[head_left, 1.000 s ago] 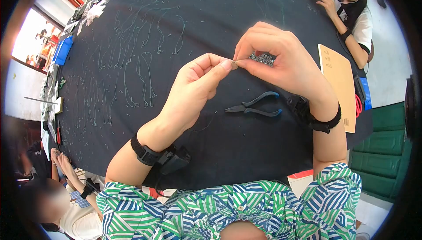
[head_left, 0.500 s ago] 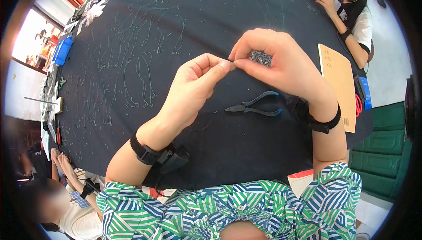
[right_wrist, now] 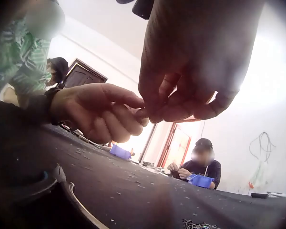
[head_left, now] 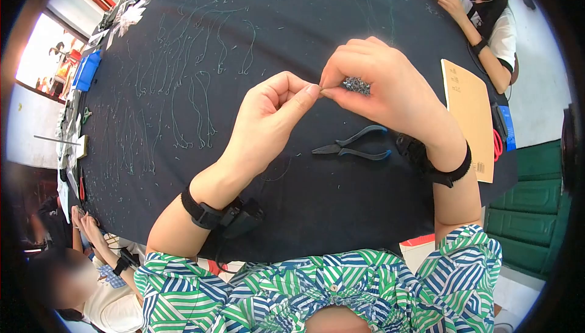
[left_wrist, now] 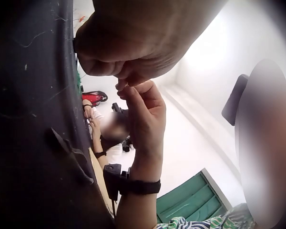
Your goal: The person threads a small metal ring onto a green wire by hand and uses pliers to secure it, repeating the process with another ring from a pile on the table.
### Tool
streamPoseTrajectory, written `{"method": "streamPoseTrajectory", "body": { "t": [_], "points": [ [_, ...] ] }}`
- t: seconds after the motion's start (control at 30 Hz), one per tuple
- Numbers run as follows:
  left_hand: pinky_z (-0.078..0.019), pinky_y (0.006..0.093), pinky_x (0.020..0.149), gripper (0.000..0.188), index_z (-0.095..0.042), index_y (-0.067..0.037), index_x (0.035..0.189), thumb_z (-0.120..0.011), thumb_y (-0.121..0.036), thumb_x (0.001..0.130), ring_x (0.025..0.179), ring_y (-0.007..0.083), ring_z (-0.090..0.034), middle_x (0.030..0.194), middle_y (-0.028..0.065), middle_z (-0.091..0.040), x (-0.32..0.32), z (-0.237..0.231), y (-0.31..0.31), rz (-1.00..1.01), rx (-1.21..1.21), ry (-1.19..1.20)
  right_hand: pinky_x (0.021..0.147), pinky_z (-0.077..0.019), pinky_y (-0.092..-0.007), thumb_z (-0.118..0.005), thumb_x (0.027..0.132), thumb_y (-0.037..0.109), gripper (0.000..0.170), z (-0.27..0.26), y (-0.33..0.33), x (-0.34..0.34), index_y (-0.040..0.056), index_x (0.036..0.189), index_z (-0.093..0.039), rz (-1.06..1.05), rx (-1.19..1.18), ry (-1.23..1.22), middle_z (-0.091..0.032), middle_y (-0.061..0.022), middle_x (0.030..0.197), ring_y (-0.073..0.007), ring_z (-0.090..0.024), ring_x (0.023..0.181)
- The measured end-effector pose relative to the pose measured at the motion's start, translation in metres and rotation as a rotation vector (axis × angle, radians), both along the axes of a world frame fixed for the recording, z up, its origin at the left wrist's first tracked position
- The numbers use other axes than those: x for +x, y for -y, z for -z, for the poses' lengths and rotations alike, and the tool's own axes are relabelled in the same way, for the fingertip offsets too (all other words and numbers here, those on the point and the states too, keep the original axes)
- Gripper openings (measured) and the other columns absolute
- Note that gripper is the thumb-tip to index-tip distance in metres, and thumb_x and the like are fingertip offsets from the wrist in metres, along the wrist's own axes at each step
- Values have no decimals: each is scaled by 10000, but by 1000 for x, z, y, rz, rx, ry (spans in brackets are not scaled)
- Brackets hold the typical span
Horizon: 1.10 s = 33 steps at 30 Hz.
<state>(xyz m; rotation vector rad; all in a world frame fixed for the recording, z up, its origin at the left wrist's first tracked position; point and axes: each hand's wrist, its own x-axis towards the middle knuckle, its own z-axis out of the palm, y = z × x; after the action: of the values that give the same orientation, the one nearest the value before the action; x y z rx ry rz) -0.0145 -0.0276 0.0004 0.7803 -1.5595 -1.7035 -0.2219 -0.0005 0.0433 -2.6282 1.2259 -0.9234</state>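
Over the dark tablecloth [head_left: 359, 211], my left hand [head_left: 265, 122] pinches a tiny thin piece between thumb and index finger. My right hand [head_left: 396, 89] meets it fingertip to fingertip and pinches the same spot. The fingertips mostly hide the piece, so I cannot tell its kind. A fine thread [head_left: 281, 173] curves on the cloth beside the left hand. Through the right hand's curled fingers shows a pile of small metal pieces [head_left: 356, 86]. Pliers with blue-tipped handles [head_left: 352, 145] lie with handles spread below the hands; they also show in the right wrist view.
Many thin green threads [head_left: 201, 107] lie spread over the left side of the cloth. A tan notebook [head_left: 469, 119] lies at the right, beside red-handled scissors [head_left: 497, 145]. A blue box [head_left: 87, 69] stands at the far left edge. Other people sit around the table.
The right hand has shifted slightly down and left, its fingertips drawing in against the left hand's. The left hand has barely moved. The pliers have stayed in place.
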Motion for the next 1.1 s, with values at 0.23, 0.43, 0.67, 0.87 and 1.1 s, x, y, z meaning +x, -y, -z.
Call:
{"method": "streamPoseTrajectory", "body": {
  "t": [0.23,0.43,0.67,0.87,1.1],
  "points": [
    [-211,175,488,155,-648,-67,951,-615,-214,987,551,-23,-317,678,-110,-477,2,-3,-1,-12,-19,26,722,-519,-307,-682,837,87,133,-6,-1,-3,14,944,-654,23,341,241,-691,-90,864,-192,-660,801],
    [-254,175,516,161,-647,-41,935,-626,-193,981,588,-27,-348,675,-107,-493,2,-4,-1,-10,-3,1,687,-484,-255,-699,826,52,132,-6,-5,5,4,936,-646,18,375,265,-679,-39,844,-112,-606,745],
    [-273,175,526,161,-648,-29,920,-636,-181,974,604,-29,-362,676,-108,-494,2,-6,-2,-43,-5,-5,637,-485,-246,-715,810,33,91,-7,-5,5,-6,866,-654,68,298,249,-661,-44,765,-113,-618,692],
    [-281,173,528,151,-649,-32,925,-635,-174,975,610,-30,-380,689,-103,-517,2,-7,-3,-43,20,-46,641,-529,-312,-703,812,85,90,-9,-5,5,27,852,-647,45,182,180,-672,-109,772,-229,-679,715],
    [-296,171,537,157,-661,-23,966,-641,-179,972,619,-31,-392,702,-100,-531,2,-8,-3,-14,46,-58,647,-521,-325,-692,813,84,84,-9,-4,2,32,846,-634,22,98,115,-650,-110,795,-248,-657,735]
  ]
}}
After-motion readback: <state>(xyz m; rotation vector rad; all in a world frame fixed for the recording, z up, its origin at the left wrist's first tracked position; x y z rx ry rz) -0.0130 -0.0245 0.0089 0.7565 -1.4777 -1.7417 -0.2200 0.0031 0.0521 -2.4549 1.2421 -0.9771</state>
